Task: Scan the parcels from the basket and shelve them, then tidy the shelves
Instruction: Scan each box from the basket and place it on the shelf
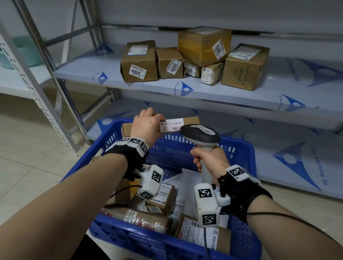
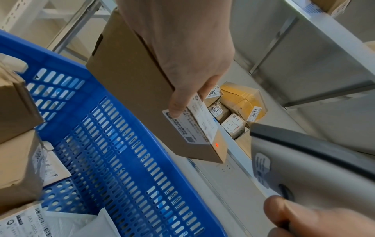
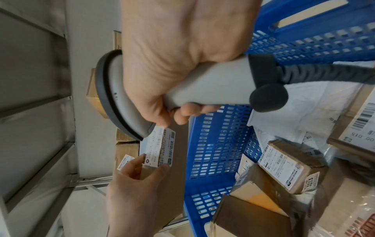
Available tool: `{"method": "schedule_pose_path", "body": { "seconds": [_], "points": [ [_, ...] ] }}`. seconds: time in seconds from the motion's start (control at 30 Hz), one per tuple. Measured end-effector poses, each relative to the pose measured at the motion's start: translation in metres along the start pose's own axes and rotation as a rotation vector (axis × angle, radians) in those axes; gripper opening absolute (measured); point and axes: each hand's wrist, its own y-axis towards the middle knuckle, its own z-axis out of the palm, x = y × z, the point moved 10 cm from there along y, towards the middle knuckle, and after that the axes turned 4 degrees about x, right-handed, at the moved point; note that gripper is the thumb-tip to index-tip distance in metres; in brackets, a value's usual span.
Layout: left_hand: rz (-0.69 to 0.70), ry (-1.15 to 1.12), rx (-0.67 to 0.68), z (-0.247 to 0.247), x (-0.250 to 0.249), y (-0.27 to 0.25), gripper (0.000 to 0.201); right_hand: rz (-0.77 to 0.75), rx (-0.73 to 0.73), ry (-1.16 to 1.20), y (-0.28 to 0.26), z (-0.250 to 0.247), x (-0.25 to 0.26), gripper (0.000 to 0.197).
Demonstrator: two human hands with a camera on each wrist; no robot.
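Flat brown cardboard parcel (image 1: 178, 124), white label up, gripped in left hand (image 1: 146, 125) over the blue basket (image 1: 243, 250). Grey scanner (image 1: 201, 136) in right hand (image 1: 211, 159), head just beside the label. More boxes lie in the basket below both hands.

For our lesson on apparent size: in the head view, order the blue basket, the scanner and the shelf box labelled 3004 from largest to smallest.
1. Blue basket, by far the largest.
2. Box labelled 3004 and scanner: they look similar, and the scanner is nearer the camera, so I won't rank them.

**Basket before me, shelves behind it**

The basket (image 1: 236, 249) sits right in front of me with parcels (image 1: 161, 200) inside. Over its far rim my left hand (image 1: 146, 123) holds a box (image 1: 180, 123); my right hand (image 1: 208, 158), just beside it, holds the scanner (image 1: 201, 135). Behind, shelved boxes (image 1: 200, 59) cluster on the middle shelf (image 1: 284, 99).
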Motion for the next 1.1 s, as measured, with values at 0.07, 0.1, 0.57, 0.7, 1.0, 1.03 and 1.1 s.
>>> {"method": "schedule_pose_path", "body": {
  "seconds": [0.07, 0.1, 0.57, 0.7, 1.0, 1.03, 1.1],
  "points": [
    [-0.002, 0.007, 0.002, -0.001, 0.0, 0.0, 0.044, 0.004, 0.004, -0.008, 0.001, 0.001, 0.0, 0.015],
    [-0.003, 0.009, 0.001, -0.002, 0.0, 0.0, 0.044, 0.007, 0.008, -0.01, 0.001, 0.001, 0.0, 0.014],
    [0.002, 0.026, 0.012, -0.009, -0.003, 0.0, 0.046, -0.024, -0.07, 0.15, 0.009, -0.012, 0.002, 0.013],
    [-0.011, -0.034, -0.004, -0.035, -0.004, 0.006, 0.047, -0.08, -0.165, 0.304, 0.007, -0.035, 0.023, 0.019],
    [-0.167, -0.667, -0.075, -0.12, -0.012, 0.032, 0.047, -0.306, -0.237, 0.419, -0.012, -0.076, 0.13, 0.03],
    [-0.163, -0.754, -0.074, -0.127, -0.016, 0.034, 0.046, -0.325, -0.221, 0.45, -0.016, -0.078, 0.141, 0.034],
    [-0.13, -0.893, -0.061, -0.144, -0.029, 0.035, 0.042, -0.346, -0.18, 0.508, -0.023, -0.08, 0.161, 0.039]
  ]
}}
